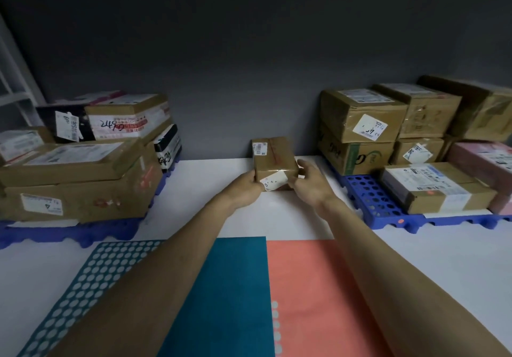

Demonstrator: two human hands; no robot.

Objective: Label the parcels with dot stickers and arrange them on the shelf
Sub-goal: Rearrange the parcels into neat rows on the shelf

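One small parcel [273,159] in hand, both piles waiting
Left hand [246,183] and right hand [310,182] clamp its near corners, at the worktop's [443,251] far edge by the wall. No dot visible on it. Teal sheet [91,281] mostly stripped, coral sheet [304,287] barely used. Left stack [83,173], right stack [388,140] on blue pallets; shelf not in view, so I'd judge plenty left

The small brown cardboard box [274,159] looks dull and a bit rough, with shiny clear tape and a smooth white paper label [273,180] on its front. The big brown cardboard boxes on the right [360,115] are wrapped in glossy tape that catches the light. The blue plastic pallet with round holes [371,198] looks hard and smooth. The teal paper sheet [230,295] and the coral paper sheet [310,295] look flat and matt. The white table top [277,218] is smooth.
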